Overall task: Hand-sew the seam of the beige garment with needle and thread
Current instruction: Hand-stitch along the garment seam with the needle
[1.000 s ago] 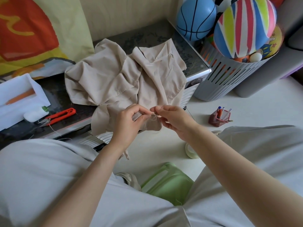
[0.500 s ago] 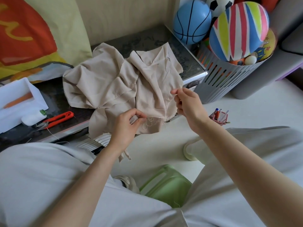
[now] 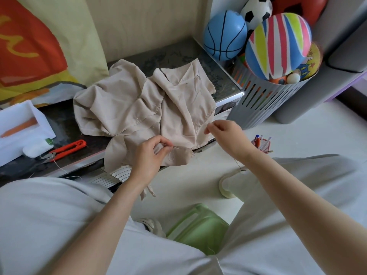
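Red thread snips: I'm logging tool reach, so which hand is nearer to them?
Left. The left hand pinches the beige garment just right of the red thread snips; the right hand is farther right, beyond the left hand.

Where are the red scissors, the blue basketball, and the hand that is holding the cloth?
red snips [image 3: 68, 148]: head view, on the red handle.
blue basketball [image 3: 224, 36]: head view, middle of its surface.
left hand [image 3: 149, 157]: head view, back of the hand gripping the beige garment [image 3: 123, 108].
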